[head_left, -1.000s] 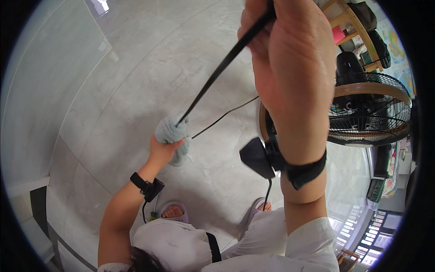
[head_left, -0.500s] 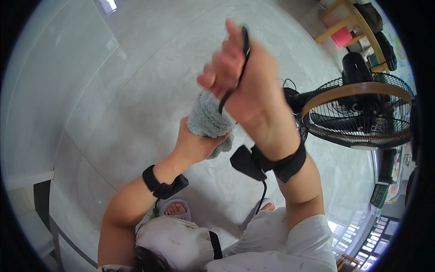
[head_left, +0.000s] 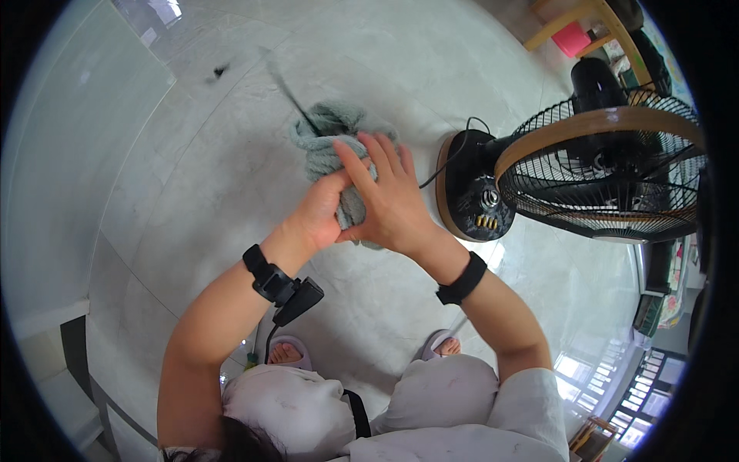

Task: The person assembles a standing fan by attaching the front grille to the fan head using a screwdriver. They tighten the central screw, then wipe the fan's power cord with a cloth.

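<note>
A grey-green, fluffy towel [head_left: 323,158] is bunched up in front of me, above the floor. My left hand [head_left: 314,212] is closed round its near left side, fingers partly hidden behind the cloth. My right hand [head_left: 392,196] lies over the towel from the right, its fingers bent across the folds and its thumb near the left hand. Out of the towel's far side sticks a thin dark strand [head_left: 291,94], smeared by motion. Farther off, a small dark blurred thing [head_left: 220,71] shows against the floor; I cannot tell whether they are joined.
A black standing fan [head_left: 608,177] lies tipped toward the right, its base [head_left: 476,189] near my right hand and its cord on the floor. A wooden frame [head_left: 566,27] with a pink tub [head_left: 571,38] stands far right. Pale slippers [head_left: 289,353] are below my arms.
My right hand has come down from above, turned over and taken hold of the towel. The black strand that was in it now trails from the towel. The left hand still grips the cloth.
</note>
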A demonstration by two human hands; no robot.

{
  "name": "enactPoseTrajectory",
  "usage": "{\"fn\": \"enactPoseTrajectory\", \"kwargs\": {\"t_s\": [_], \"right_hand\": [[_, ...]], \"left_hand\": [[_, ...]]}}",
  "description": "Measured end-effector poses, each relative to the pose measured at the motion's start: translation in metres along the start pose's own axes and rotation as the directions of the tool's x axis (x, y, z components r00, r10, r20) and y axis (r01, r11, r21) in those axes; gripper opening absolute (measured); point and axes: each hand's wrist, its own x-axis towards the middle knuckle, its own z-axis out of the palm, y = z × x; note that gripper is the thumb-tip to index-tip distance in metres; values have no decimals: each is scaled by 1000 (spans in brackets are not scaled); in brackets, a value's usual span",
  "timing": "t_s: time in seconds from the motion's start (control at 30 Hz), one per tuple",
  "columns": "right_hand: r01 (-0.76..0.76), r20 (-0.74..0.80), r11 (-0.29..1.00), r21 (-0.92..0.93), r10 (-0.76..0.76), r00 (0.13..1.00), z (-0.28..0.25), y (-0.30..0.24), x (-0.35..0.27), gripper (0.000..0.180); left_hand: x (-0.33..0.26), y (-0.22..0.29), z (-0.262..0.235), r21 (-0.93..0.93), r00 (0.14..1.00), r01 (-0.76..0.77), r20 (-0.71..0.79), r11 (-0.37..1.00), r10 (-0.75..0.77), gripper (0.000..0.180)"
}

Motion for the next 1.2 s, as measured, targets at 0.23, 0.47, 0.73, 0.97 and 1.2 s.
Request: {"fn": "enactPoseTrajectory", "kwargs": {"t_s": [0.23,0.47,0.73,0.97,1.2], "right_hand": [[57,-162,989,139,-34,986,5,8,-6,59],[134,-205,967,215,-89,975,-6,23,-14,48],[65,-189,997,-33,-70,979,6,82,-11,44],[-142,-354,964,-224,55,934,34,179,11,41],[-370,-365,863,-344,240,900,53,254,6,50]], "left_hand": [[-16,21,-9,353,997,-38,-50,935,59,51],[10,55,-2,238,888,105,-459,966,16,51],[-20,62,23,299,910,-415,163,859,382,37],[-73,108,34,734,660,-383,-207,560,723,37],[-87,111,26,688,717,-445,-110,573,689,39]]}}
